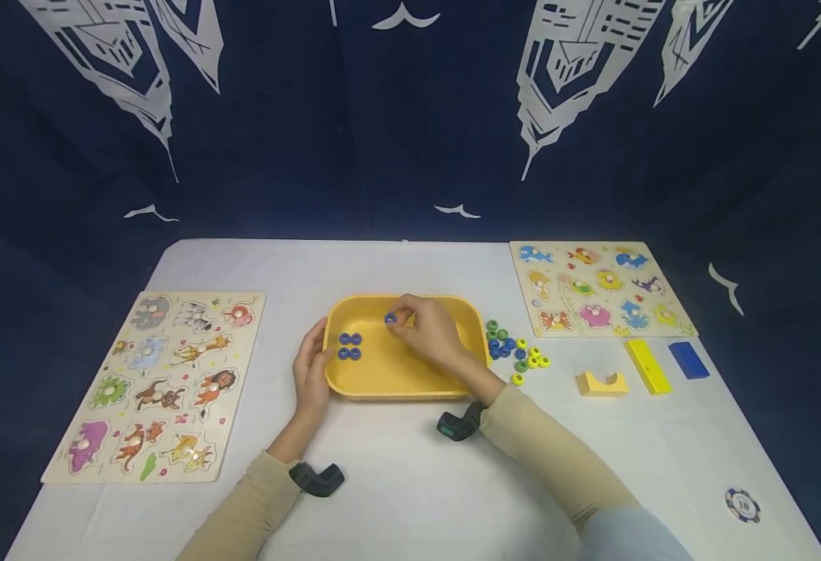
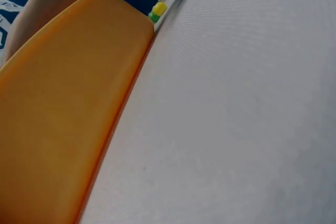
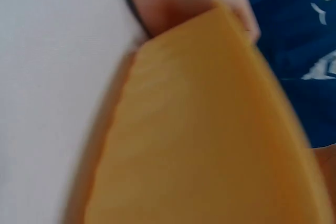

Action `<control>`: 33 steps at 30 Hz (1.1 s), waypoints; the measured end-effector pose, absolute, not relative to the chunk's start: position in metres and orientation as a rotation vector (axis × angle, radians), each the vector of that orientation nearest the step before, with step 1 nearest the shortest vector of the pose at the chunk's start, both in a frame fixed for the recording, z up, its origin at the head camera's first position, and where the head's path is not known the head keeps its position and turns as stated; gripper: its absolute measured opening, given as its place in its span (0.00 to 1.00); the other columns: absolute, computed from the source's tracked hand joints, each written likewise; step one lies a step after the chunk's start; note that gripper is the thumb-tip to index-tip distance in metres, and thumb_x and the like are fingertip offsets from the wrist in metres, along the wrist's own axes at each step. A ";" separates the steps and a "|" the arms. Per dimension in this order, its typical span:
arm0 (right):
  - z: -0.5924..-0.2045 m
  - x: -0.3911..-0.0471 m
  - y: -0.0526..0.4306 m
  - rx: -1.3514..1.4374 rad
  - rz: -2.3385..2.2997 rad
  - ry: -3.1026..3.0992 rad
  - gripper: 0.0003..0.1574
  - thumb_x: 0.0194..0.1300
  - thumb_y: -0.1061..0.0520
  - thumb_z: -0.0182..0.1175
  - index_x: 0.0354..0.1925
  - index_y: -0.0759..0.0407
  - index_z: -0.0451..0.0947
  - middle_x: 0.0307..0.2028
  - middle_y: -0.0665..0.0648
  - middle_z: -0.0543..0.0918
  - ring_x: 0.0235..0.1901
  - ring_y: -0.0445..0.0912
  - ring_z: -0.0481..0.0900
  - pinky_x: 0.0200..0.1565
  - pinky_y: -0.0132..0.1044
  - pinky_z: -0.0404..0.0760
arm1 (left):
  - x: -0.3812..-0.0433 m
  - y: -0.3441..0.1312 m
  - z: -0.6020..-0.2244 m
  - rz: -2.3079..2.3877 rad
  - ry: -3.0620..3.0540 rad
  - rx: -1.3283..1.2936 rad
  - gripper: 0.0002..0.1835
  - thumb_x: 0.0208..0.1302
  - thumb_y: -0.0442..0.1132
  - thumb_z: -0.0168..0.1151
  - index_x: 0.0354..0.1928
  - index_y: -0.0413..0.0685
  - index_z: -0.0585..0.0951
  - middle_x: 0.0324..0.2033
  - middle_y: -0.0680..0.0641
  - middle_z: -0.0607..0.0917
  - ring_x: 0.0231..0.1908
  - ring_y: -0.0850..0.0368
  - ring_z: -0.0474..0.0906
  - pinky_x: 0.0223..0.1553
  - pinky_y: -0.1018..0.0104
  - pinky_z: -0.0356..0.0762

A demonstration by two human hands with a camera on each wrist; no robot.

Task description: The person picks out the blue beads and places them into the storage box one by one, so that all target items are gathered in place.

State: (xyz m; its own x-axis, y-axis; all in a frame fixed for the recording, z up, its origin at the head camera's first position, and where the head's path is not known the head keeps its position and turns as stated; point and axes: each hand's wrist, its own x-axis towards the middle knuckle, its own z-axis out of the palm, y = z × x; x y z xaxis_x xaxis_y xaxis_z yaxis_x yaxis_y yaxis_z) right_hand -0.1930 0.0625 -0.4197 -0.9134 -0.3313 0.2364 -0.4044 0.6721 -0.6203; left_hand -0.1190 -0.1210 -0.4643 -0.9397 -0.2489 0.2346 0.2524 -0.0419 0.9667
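A yellow tray [image 1: 396, 386] lies on the white table in the head view. My left hand [image 1: 310, 370] holds its left end, the thumb at the rim and the fingers along the outer side. Over the tray, my right hand [image 1: 428, 331] pinches a blue bead [image 1: 390, 318] between thumb and fingertips. Several blue beads [image 1: 350, 347] sit in two short rows inside the tray, near its left end. Just past the tray's right end is a loose pile of green, blue and yellow beads [image 1: 516, 351]. In both wrist views the tray's side wall [image 2: 79, 103] hides the beads inside.
An animal puzzle board [image 1: 193, 319] lies at the left, and a sea-animal puzzle board [image 1: 572, 308] at the back right. Toward the right are a cream arch block [image 1: 602, 385], a yellow block [image 1: 647, 366], a blue block [image 1: 688, 360] and a poker chip [image 1: 743, 506].
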 end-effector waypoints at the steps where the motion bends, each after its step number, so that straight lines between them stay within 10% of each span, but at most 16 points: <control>1: -0.423 -0.194 0.057 0.617 1.062 -2.813 0.09 0.50 0.52 0.63 0.33 0.50 0.78 0.22 0.42 0.78 0.17 0.38 0.68 0.16 0.28 0.65 | -0.119 -0.121 -0.464 -2.044 -1.901 -0.006 0.26 0.56 0.24 0.39 0.60 0.35 0.63 0.53 0.30 0.69 0.50 0.36 0.65 0.51 0.60 0.72; 19: -0.446 -0.203 0.030 0.668 0.986 -3.067 0.16 0.50 0.54 0.62 0.40 0.50 0.78 0.24 0.44 0.78 0.22 0.37 0.73 0.21 0.28 0.71 | -0.130 -0.129 -0.491 -2.066 -1.872 0.015 0.26 0.57 0.25 0.41 0.60 0.43 0.66 0.54 0.37 0.71 0.51 0.42 0.67 0.50 0.66 0.73; 33: -0.419 -0.161 0.119 0.519 1.146 -2.357 0.17 0.51 0.54 0.64 0.41 0.58 0.78 0.25 0.48 0.78 0.17 0.39 0.63 0.17 0.26 0.62 | -0.118 -0.119 -0.464 -2.041 -1.902 0.026 0.26 0.56 0.24 0.40 0.60 0.34 0.64 0.53 0.31 0.69 0.51 0.36 0.66 0.50 0.60 0.72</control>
